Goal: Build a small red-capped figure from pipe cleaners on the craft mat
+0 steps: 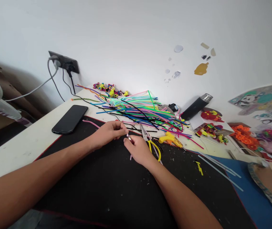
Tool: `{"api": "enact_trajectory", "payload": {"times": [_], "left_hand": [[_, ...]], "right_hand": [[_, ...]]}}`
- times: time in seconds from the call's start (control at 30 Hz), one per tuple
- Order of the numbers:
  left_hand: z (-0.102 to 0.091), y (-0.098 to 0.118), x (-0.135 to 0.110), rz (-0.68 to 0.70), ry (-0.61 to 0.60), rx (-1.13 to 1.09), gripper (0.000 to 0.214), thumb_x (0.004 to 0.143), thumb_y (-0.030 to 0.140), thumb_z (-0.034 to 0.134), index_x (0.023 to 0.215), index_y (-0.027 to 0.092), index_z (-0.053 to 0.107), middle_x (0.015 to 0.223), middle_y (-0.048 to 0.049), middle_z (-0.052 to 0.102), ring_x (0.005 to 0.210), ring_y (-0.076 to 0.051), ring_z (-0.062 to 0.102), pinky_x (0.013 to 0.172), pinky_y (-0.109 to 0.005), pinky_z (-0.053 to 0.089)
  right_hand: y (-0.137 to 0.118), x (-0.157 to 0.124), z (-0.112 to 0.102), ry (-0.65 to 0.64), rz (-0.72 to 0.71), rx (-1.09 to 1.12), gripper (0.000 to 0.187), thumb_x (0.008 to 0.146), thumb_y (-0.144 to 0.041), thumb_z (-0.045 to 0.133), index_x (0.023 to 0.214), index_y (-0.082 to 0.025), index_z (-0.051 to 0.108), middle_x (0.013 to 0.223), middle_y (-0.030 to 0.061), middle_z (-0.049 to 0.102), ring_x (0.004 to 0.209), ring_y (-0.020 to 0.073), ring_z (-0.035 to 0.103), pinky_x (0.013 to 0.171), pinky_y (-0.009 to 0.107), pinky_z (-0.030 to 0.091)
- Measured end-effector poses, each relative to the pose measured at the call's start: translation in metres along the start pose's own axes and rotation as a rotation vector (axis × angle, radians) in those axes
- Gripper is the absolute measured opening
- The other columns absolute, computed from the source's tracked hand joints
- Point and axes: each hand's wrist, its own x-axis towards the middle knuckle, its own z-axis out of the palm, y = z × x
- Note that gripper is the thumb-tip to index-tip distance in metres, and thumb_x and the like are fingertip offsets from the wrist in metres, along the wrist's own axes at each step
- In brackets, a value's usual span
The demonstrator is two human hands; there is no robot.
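My left hand (109,134) is above the black mat (97,190), fingertips pinched together on a light pink pipe cleaner (91,123) whose free end sticks out to the left. Right beside it, my right hand (139,152) is closed around a small, shiny dark-red and silver object (130,139) that I cannot make out. A short pink end (131,157) shows below the right hand. Just behind that hand lie pliers with yellow handles (159,152), partly covered by it. A yellow glue gun (170,139) rests farther right.
Many coloured pipe cleaners (136,109) are heaped along the wall. A phone (71,119) lies at left; a black thermos (196,106) leans at the back right. Clear glue sticks (222,167), a yellow piece (199,168) and a round basket (257,181) are on the right.
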Motion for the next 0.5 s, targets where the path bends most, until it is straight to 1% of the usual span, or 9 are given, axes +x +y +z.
{"api": "enact_trajectory", "payload": {"times": [0.2,0.3,0.4,0.5], "left_hand": [[-0.0001,-0.001,0.001,-0.015,0.009,-0.04,0.035,0.079,0.051,0.077,0.074,0.019,0.063,0.057,0.0057,0.049,0.053,-0.011,0.041,0.054,-0.025,0.029],[-0.0011,0.0001,0.0019,-0.013,0.061,-0.103,0.034,0.077,0.048,0.08,0.073,0.019,0.063,0.058,0.0051,0.05,0.054,-0.011,0.041,0.053,-0.025,0.029],[-0.003,0.0002,0.0026,-0.005,0.109,-0.179,0.034,0.076,0.047,0.082,0.074,0.018,0.063,0.059,0.005,0.05,0.054,-0.01,0.041,0.053,-0.026,0.03],[-0.0057,-0.0022,0.0034,0.005,0.127,-0.216,0.034,0.079,0.047,0.081,0.074,0.018,0.062,0.059,0.0049,0.05,0.054,-0.01,0.04,0.054,-0.026,0.03]], "right_hand": [[0.0034,-0.0006,-0.0012,-0.007,-0.011,0.07,0.04,0.095,-0.041,0.055,0.064,-0.022,0.038,0.056,-0.0058,0.038,0.053,0.0117,0.035,0.053,0.029,0.023],[0.0051,-0.0019,-0.0034,-0.052,0.0,0.214,0.044,0.095,-0.051,0.057,0.066,-0.023,0.039,0.055,-0.0064,0.037,0.051,0.0112,0.034,0.052,0.028,0.024],[0.0053,-0.0022,-0.0054,-0.114,0.025,0.4,0.047,0.093,-0.062,0.059,0.071,-0.023,0.044,0.056,-0.0079,0.034,0.048,0.01,0.029,0.049,0.027,0.024],[0.0034,-0.0012,-0.0079,-0.122,0.056,0.477,0.048,0.089,-0.068,0.062,0.078,-0.022,0.053,0.058,-0.0078,0.036,0.048,0.0099,0.029,0.048,0.026,0.024]]}}
